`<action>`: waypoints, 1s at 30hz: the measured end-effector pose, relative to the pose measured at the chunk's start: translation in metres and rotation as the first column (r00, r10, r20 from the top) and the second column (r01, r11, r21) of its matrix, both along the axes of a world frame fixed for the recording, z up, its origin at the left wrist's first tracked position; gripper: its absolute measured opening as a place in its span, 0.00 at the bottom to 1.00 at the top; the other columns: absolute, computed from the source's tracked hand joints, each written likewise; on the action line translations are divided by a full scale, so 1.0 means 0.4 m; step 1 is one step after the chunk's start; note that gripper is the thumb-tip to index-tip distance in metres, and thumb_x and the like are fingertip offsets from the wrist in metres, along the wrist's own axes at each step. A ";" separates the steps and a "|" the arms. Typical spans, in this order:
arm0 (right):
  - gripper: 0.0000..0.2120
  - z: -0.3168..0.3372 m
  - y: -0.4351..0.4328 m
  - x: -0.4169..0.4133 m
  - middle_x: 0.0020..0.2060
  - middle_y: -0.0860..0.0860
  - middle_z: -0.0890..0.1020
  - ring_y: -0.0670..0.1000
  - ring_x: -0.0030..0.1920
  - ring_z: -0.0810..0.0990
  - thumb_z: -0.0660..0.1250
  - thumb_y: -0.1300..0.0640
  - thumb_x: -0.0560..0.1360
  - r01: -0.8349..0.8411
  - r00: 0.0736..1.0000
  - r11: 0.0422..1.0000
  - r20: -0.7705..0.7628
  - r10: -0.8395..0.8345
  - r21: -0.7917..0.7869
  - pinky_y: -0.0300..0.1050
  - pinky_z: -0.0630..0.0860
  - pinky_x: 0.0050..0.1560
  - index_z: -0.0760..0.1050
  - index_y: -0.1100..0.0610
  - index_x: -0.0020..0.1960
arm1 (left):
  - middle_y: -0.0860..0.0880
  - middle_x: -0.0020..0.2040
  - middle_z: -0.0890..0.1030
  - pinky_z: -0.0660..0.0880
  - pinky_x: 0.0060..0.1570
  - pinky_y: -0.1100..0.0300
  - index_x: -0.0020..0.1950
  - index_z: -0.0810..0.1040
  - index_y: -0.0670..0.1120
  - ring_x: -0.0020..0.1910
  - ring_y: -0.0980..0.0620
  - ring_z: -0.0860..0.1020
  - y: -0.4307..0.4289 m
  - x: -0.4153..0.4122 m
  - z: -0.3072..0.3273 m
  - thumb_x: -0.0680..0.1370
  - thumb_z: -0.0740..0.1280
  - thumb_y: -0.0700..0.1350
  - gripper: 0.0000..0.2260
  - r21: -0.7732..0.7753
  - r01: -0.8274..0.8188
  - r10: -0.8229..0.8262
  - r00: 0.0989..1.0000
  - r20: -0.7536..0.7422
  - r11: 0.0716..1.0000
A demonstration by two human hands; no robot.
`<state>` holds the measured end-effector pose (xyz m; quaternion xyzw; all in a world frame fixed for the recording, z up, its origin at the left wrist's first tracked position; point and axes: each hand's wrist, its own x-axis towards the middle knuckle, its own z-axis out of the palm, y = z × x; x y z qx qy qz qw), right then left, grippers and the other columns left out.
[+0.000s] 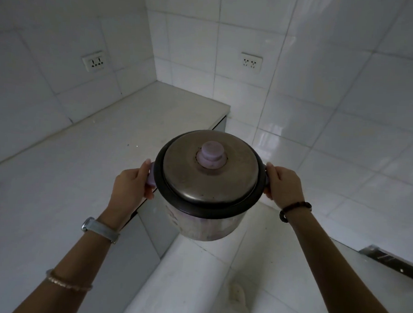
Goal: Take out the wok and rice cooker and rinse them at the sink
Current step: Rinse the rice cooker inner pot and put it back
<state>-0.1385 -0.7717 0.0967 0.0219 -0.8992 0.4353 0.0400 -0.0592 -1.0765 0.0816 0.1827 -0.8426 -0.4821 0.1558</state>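
The white tiled countertop [68, 173] runs along the left wall, and its front edge passes just under the load. The round steel rice cooker with a dark rim and domed metal lid [209, 218] hangs past that edge, above the floor. It is held level, probably so the lid does not slide. It sits squarely between the hands. The left hand [129, 188] curls round a lavender side handle [151, 178], and the right hand [283, 184] wraps the opposite one. The lavender lid knob [210, 156] is untouched.
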 end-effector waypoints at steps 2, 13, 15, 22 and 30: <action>0.22 0.000 0.008 -0.080 0.24 0.52 0.74 0.49 0.25 0.73 0.55 0.51 0.82 -0.030 0.999 0.998 0.035 0.032 -0.055 0.38 0.67 0.28 0.69 0.55 0.31 | 0.38 0.28 0.79 0.74 0.45 0.54 0.29 0.78 0.36 0.31 0.43 0.78 0.014 -0.050 -0.002 0.83 0.54 0.53 0.31 0.002 -0.039 0.039 0.999 -0.001 0.999; 0.24 0.021 -0.036 -0.449 0.22 0.51 0.73 0.50 0.26 0.72 0.54 0.55 0.83 -0.280 0.957 0.959 -0.060 0.283 0.048 0.39 0.69 0.32 0.67 0.56 0.28 | 0.42 0.27 0.79 0.73 0.39 0.62 0.31 0.78 0.38 0.29 0.47 0.77 0.071 -0.224 0.008 0.83 0.55 0.53 0.28 0.021 -0.311 0.311 0.950 -0.006 0.950; 0.23 0.020 -0.058 -0.488 0.23 0.51 0.73 0.48 0.25 0.72 0.54 0.55 0.82 -0.322 0.945 0.946 -0.041 0.323 0.023 0.37 0.68 0.29 0.67 0.55 0.28 | 0.41 0.28 0.80 0.74 0.40 0.60 0.32 0.79 0.38 0.30 0.46 0.78 0.065 -0.237 0.013 0.83 0.55 0.53 0.28 0.039 -0.350 0.350 0.937 0.011 0.936; 0.25 0.002 -0.203 -0.607 0.20 0.49 0.71 0.47 0.22 0.69 0.56 0.56 0.82 -0.454 0.890 0.891 -0.041 0.453 -0.016 0.35 0.64 0.27 0.67 0.56 0.26 | 0.43 0.27 0.78 0.71 0.37 0.64 0.32 0.78 0.40 0.29 0.48 0.77 0.000 -0.272 0.011 0.83 0.55 0.53 0.26 0.032 -0.504 0.501 0.863 0.062 0.863; 0.25 -0.017 -0.440 -0.719 0.22 0.50 0.72 0.48 0.24 0.71 0.54 0.54 0.83 -0.552 0.833 0.834 -0.038 0.552 0.029 0.36 0.63 0.26 0.67 0.55 0.27 | 0.48 0.23 0.77 0.67 0.34 0.66 0.30 0.78 0.40 0.27 0.52 0.76 -0.179 -0.322 -0.008 0.83 0.55 0.53 0.28 0.036 -0.600 0.596 0.799 0.071 0.799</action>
